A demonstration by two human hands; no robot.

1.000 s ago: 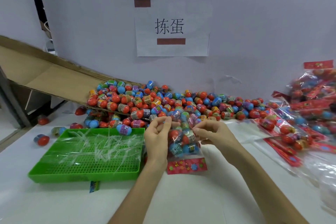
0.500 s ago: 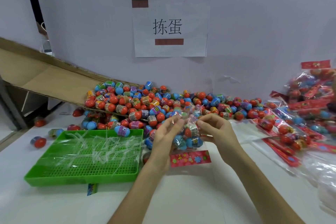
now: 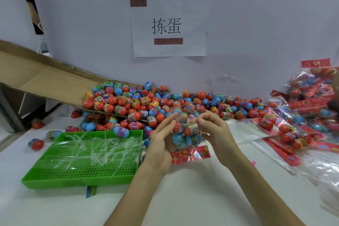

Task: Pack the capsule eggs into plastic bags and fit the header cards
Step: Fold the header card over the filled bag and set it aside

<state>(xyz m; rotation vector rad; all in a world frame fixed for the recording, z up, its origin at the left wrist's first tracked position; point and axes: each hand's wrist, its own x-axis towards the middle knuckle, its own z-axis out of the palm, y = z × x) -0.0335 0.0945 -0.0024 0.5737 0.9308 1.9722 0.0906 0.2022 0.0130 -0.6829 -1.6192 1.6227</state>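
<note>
Head view: a filled plastic bag (image 3: 190,135) of capsule eggs (image 3: 178,141) is held over the middle of the table (image 3: 183,198), just right of the green tray (image 3: 82,180), red header card (image 3: 190,154) nearest the person; probably settling the eggs, so the next move needs a firm hold; left hand (image 3: 161,141) lies nearly flat against the bag's side; right hand (image 3: 215,131) curls, pinching its top.

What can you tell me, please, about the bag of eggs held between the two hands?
The clear plastic bag is held upright between the hands, its red flower-printed header card at the bottom, slightly tilted. Through the film show several capsule eggs, orange-red and blue, some with printed bands. The left hand lies against its left side with fairly straight fingers; the right hand curls its fingers onto the upper right, pinching the film.
</note>
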